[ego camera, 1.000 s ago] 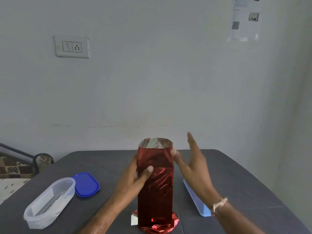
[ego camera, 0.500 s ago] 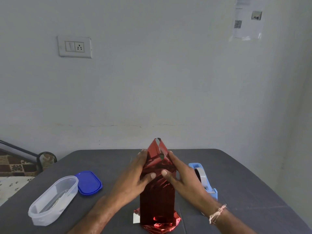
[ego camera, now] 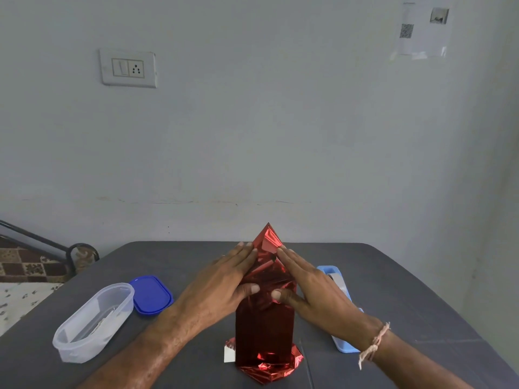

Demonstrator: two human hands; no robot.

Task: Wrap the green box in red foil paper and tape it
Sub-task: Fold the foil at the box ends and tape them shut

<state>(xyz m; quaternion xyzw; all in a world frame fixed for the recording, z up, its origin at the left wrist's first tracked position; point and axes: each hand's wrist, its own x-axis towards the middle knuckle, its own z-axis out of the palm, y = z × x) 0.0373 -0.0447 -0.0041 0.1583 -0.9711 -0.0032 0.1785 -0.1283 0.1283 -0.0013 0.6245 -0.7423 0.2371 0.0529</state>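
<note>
The foil-wrapped box (ego camera: pixel 265 327) stands upright (folded peak pointing up).

The wrapped box (ego camera: pixel 265 327) stood upright at the front middle of the surface (ego camera: pixel 393 276), its foil (ego camera: pixel 266 369) spread around its foot. The left hand (ego camera: pixel 222 282) lay flat against its upper left side, the right hand (ego camera: pixel 317 290) against its upper right, and the foil rose to a point between them. A tub (ego camera: pixel 92 324) sat to the left of the box, with a lid (ego camera: pixel 151 294) just behind it. A tape dispenser (ego camera: pixel 330 272) lay to the right, partly behind the right hand. On the wall (ego camera: pixel 280 136) behind, a switch plate (ego camera: pixel 127 68) hung to the left and a sheet of paper (ego camera: pixel 421 29) high to the right.
</note>
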